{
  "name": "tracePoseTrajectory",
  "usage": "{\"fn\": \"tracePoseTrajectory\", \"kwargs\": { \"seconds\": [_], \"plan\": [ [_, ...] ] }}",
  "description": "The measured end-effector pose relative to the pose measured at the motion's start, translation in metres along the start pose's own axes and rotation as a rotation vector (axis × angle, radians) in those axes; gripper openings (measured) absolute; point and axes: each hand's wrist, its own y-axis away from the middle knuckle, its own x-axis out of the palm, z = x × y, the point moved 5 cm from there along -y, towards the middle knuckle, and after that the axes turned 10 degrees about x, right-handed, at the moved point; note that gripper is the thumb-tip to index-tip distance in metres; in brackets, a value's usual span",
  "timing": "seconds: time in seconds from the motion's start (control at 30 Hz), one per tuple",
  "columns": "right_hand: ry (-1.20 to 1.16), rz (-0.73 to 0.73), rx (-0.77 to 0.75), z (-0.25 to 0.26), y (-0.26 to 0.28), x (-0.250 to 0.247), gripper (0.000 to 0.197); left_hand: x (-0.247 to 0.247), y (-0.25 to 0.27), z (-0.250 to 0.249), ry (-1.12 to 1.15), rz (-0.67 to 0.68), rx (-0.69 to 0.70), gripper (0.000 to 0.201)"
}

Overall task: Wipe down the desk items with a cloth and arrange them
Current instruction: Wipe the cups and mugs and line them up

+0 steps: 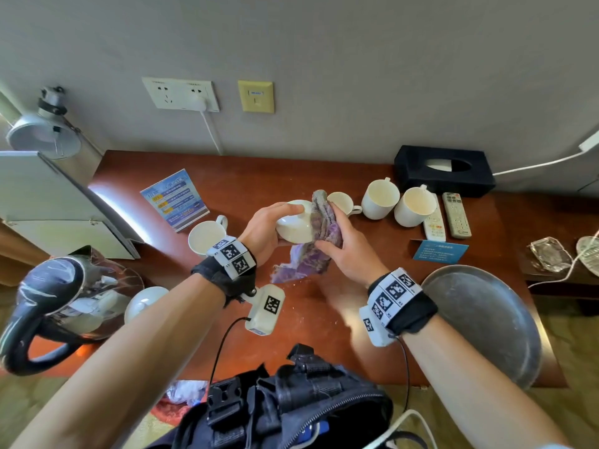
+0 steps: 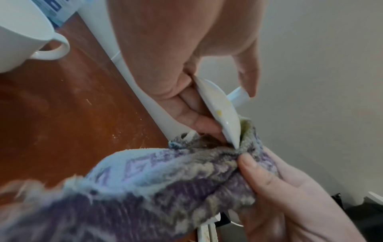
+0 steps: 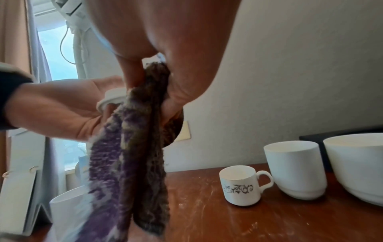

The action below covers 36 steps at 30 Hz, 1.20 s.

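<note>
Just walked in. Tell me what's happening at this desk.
A person is wiping dishes above a wooden desk. The left hand holds a white saucer tilted on edge, off the desk, while the right hand pinches a purple patterned cloth against its rim. Yellowish spots show on the saucer in the left wrist view. A small patterned cup, two white mugs, two remotes and a black tissue box stand behind; a metal tray sits to the right.

Head: above, facing down and forward over the desk toward the wall.
Wrists: close in — each looks along its palm.
Shared: cloth, saucer.
</note>
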Motion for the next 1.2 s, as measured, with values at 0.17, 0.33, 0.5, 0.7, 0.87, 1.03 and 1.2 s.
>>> {"fn": "tracePoseTrajectory", "kwargs": {
  "seconds": [0.17, 0.33, 0.5, 0.7, 0.87, 1.03, 1.2],
  "plan": [
    [-0.085, -0.249, -0.034, -0.001, 0.003, -0.03, 0.04, -0.007, -0.001, -0.001, -0.067, -0.08, 0.016, 0.051],
    [-0.126, -0.378, -0.103, 0.017, -0.001, -0.046, 0.016, -0.009, 0.0, 0.006, -0.089, -0.074, 0.006, 0.054],
    [-0.226, -0.315, -0.094, 0.023, -0.014, -0.022, 0.031, 0.006, -0.002, 0.0, -0.099, -0.023, 0.032, 0.054],
    [-0.478, -0.033, 0.02, 0.021, -0.014, 0.005, 0.032, 0.006, -0.001, 0.0, -0.093, -0.009, 0.04, 0.046],
    [-0.429, -0.107, 0.028, 0.014, -0.015, 0.002, 0.03, 0.012, 0.001, 0.001, -0.132, 0.039, 0.04, 0.046],
    [-0.594, -0.272, 0.147, 0.009, -0.029, -0.011, 0.027, 0.019, 0.002, -0.001, -0.216, 0.09, 0.066, 0.052],
    [-0.596, -0.172, 0.149, 0.005, -0.018, -0.014, 0.037, 0.018, -0.002, -0.008, -0.187, 0.067, 0.086, 0.055]
  ]
}}
